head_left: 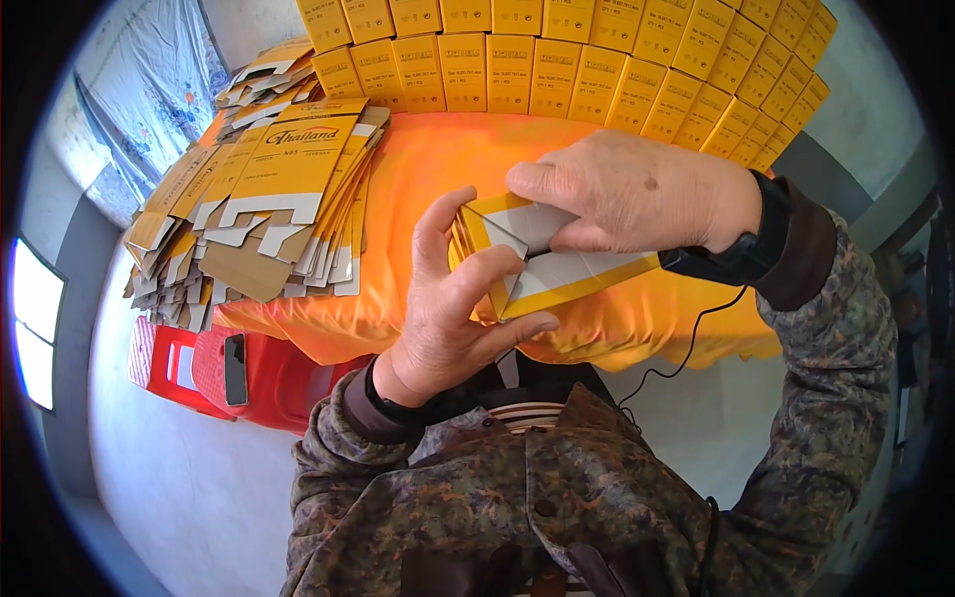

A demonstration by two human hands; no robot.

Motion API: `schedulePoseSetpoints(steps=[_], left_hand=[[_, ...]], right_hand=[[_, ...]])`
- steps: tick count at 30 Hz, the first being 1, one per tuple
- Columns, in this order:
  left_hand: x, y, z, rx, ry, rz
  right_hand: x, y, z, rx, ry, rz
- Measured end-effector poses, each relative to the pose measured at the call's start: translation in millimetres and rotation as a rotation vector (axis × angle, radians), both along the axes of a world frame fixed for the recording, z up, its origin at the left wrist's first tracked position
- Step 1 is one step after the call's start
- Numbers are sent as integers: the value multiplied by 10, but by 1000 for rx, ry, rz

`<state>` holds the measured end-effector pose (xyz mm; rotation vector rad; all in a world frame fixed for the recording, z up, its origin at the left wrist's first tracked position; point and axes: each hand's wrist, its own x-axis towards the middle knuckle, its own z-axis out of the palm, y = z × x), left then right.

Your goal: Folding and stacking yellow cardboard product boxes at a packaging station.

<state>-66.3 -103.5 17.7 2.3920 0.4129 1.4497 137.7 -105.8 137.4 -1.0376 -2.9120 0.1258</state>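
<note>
A yellow cardboard box (585, 274) is held up over the near part of the table. Its upward side shows grey-white flaps with a dark gap between them. My left hand (438, 308) grips its left end, with fingers bent over the flaps and the thumb at the near lower corner. From the right, my right hand (647, 194) reaches over the box. Its thumb and forefinger are curled onto the flaps at the gap, and whether they pinch one flap or press both is hard to see. The remaining fingers are folded and partly hidden.
An orange cloth covers the table (408, 219). Flattened yellow cartons (298, 164) lie heaped at the left. Rows of upright yellow boxes (557, 75) line the far edge. A red plastic stool (274, 388) with a phone (235, 368) stands at lower left. A black cable (686, 343) hangs at right.
</note>
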Motion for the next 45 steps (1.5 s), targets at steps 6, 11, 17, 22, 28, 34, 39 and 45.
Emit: schedulePoseSetpoints(steps=[6,11,17,22,28,34,39,45], left_hand=[[-89,88,53,-36,110,-50],[-131,144,34,-171,82,-81],[-156,309,-50,18,-84,-170],[-135,574,-101,691,168,-183],[213,790,-430,265,12,-129],[568,1037,-573,-877,-362,-27],[867,1142,-623,-1145,-548,116],[1329,1151,-682,-1174,-647,-446]], right_hand=[[80,105,-3,-102,-49,-28],[150,72,76,-224,37,-106],[902,-159,61,-70,310,-419],[1114,-354,-618,-934,1146,-760],[1063,-271,-1004,-812,1516,-491],[1071,82,-1799,11,1303,-646],[1209,207,-1578,28,1553,-498],[1162,218,-1598,-622,2240,-348]])
